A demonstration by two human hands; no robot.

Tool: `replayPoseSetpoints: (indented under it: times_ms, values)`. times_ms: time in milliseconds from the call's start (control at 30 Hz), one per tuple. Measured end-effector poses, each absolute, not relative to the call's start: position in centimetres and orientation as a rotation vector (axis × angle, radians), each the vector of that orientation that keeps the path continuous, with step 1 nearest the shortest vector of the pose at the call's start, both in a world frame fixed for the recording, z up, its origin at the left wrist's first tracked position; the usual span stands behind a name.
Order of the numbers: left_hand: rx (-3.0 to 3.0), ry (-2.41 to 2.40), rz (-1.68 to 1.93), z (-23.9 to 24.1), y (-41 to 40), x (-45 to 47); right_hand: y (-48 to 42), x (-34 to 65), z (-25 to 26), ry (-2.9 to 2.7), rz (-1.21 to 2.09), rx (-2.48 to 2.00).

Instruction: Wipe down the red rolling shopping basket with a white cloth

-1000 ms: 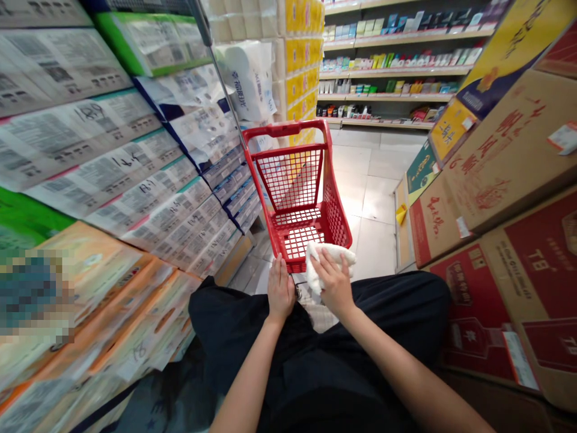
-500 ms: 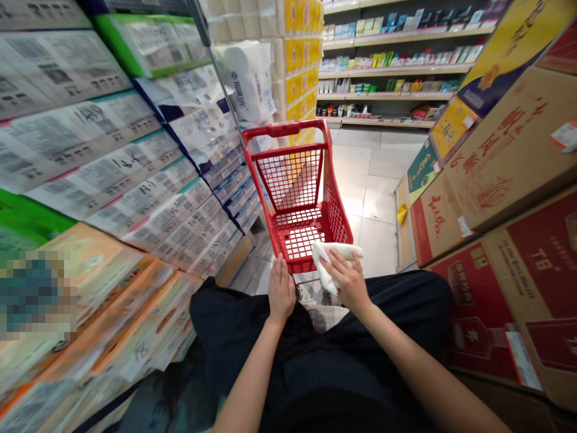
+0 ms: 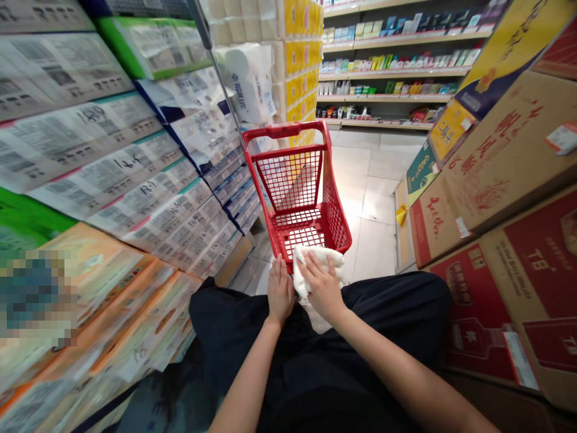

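Note:
A small red shopping cart [image 3: 301, 192] stands in the aisle right in front of me, its mesh basket holding nothing I can see. My left hand [image 3: 280, 290] grips the near rim of the cart, fingers curled over it. My right hand [image 3: 321, 284] presses a white cloth [image 3: 311, 260] against the same near rim, just right of my left hand, with fingers closed on the cloth. My dark trousers fill the bottom of the view.
Stacked packs of tissue and paper rolls [image 3: 112, 174] wall the left side. Cardboard boxes [image 3: 500, 180] are piled on the right. A tiled floor [image 3: 374, 198] runs ahead to shelves of small goods [image 3: 392, 66] at the back.
My right hand has slid the white cloth leftward along the cart's near rim, after first going right. My left hand has stayed on the rim.

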State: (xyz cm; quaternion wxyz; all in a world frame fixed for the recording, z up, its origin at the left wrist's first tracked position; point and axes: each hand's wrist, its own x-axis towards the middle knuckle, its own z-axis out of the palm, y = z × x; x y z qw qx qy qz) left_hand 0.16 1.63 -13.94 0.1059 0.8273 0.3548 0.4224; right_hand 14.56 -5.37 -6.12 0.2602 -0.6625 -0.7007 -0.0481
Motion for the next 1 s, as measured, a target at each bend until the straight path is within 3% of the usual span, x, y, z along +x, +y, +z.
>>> replayPoseSetpoints:
  times_ms: [167, 600, 1000]
  values:
    - [2.451, 1.047, 1.212, -13.8, 1.6, -0.2, -4.3, 13.2, -6.5, -1.961, -0.122, -1.690]
    - [2.433, 1.061, 1.270, -14.1, 1.6, 0.5, -9.3, 26.9, -5.6, -1.831, -0.353, -1.941]
    - [2.397, 1.048, 1.267, -14.4, 1.8, 0.0, -4.2, 13.0, -6.3, -1.905, -0.130, -1.729]
